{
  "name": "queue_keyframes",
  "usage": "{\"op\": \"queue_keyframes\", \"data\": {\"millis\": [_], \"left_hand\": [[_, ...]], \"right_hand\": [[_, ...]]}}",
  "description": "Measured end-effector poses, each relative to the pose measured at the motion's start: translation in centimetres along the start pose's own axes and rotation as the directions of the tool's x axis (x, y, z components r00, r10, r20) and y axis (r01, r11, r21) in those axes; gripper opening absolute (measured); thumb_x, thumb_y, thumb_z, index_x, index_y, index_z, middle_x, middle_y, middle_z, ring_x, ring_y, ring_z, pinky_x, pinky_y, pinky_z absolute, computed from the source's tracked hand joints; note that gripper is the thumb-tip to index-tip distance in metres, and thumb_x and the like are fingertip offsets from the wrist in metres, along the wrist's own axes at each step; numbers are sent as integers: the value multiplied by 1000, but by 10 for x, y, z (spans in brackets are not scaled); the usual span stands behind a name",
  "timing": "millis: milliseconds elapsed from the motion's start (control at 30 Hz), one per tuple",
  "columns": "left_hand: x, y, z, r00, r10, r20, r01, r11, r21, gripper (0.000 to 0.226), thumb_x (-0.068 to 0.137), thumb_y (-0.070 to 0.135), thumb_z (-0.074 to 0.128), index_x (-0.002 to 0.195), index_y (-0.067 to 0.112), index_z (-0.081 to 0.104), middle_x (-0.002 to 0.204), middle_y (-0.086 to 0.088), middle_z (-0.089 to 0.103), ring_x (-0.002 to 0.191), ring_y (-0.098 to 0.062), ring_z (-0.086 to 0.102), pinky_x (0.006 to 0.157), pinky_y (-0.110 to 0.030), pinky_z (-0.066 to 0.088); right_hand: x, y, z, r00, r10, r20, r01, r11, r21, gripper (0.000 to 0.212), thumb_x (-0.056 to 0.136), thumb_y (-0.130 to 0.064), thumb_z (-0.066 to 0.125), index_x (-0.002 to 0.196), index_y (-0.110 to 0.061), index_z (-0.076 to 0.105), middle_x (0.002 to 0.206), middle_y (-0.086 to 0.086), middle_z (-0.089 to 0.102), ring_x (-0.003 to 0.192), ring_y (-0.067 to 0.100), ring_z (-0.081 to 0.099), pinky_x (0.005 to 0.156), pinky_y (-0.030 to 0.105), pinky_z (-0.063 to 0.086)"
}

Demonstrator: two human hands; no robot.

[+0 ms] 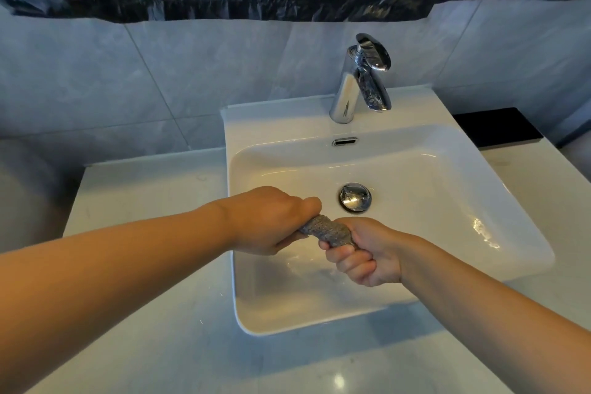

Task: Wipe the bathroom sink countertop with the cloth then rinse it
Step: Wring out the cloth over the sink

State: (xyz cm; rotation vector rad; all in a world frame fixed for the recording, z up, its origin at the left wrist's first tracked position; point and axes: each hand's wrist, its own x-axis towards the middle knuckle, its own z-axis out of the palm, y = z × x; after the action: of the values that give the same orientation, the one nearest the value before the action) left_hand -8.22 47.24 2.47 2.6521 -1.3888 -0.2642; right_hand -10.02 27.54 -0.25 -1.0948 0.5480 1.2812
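Both fists, left hand (271, 221) and right hand (364, 256), grip a rolled grey cloth (326, 230) between their fingers, above the sink (415, 169).

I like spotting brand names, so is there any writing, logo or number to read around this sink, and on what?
None: no writing shows on the tap, the sink, the drain plug, the cloth or the wall tiles.
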Motion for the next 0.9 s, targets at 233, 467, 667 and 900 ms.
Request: {"op": "queue_keyframes", "data": {"millis": [233,467,667,900], "left_hand": [[-6,12,8,999,9,31,-8,1000,-11,22,97,35,44,111,18,46,88,-3,60,59,-13,44,53,-22,30],[-12,32,18,922,-379,83,374,814,-443,33,92,46,51,109,18,46,88,-2,62,70,-15,53,62,-28,45],[-48,14,2,721,-595,356,431,-18,-902,34,94,39,50,97,9,66,80,-8,67,64,-15,56,60,-24,48],[-100,9,18,484,-801,353,398,-158,-904,36,96,35,47,82,10,69,80,-10,67,70,-20,59,69,-31,47]], "right_hand": [[-1,11,-6,996,20,90,-22,1000,21,34,92,-26,36,68,-11,54,49,-4,31,30,4,21,34,13,9],[-5,3,6,712,-579,-397,437,808,-394,39,97,-31,39,90,-1,63,54,7,54,37,14,39,37,20,33],[-25,23,32,540,-817,-202,628,551,-549,14,90,-20,60,99,-20,72,86,8,69,75,10,63,66,13,50],[0,49,95,393,-870,297,329,-169,-929,39,78,-14,71,112,-30,59,99,-15,45,90,3,47,72,14,41]]}}
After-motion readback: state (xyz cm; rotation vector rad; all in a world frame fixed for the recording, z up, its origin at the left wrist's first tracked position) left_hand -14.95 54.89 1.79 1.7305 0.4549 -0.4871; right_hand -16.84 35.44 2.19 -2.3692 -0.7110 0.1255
